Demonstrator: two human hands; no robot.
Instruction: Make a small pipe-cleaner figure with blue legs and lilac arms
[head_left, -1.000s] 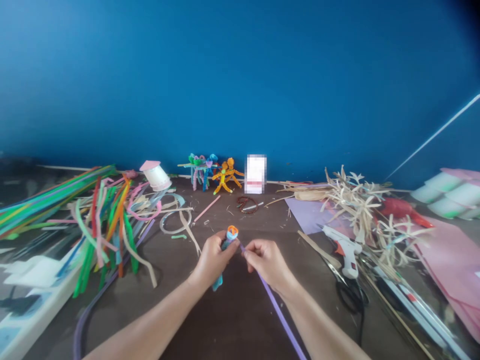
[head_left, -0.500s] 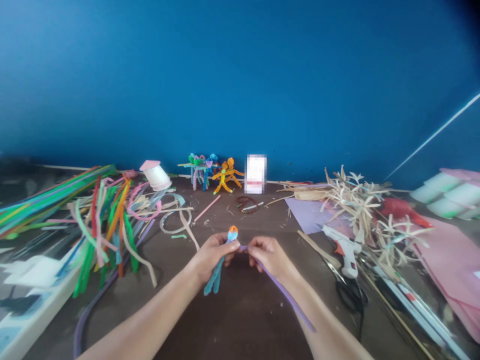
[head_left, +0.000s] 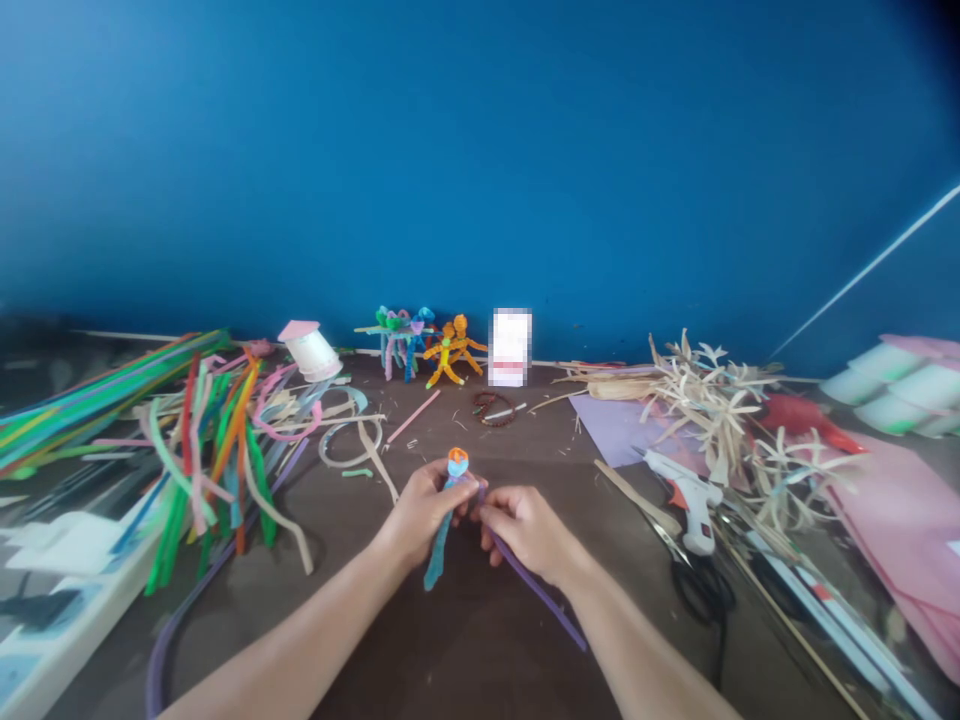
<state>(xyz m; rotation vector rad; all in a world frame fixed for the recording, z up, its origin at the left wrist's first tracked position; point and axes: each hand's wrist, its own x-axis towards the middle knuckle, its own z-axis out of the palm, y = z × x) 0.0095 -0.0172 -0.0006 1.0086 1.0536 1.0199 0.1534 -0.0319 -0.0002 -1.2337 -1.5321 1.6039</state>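
- Left hand (head_left: 424,515) – pinching a light-blue pipe cleaner (head_left: 439,550) with an orange loop on top
- Right hand (head_left: 529,530) – gripping a purple pipe cleaner (head_left: 540,600) just beside it
- Right on the dark table (head_left: 465,660): white hot glue gun (head_left: 690,500), black-handled scissors (head_left: 701,590), dried husk strips (head_left: 712,420)
- Left: multicoloured pipe cleaners (head_left: 210,450)

Dark brown worktable (head_left: 457,660) — loose pipe cleaners (head_left: 214,450) at left, small pipe-cleaner figures (head_left: 446,352) at the back — with dried husk strips (head_left: 712,420), a hot glue gun (head_left: 691,500) and black-handled scissors (head_left: 701,590) at right.
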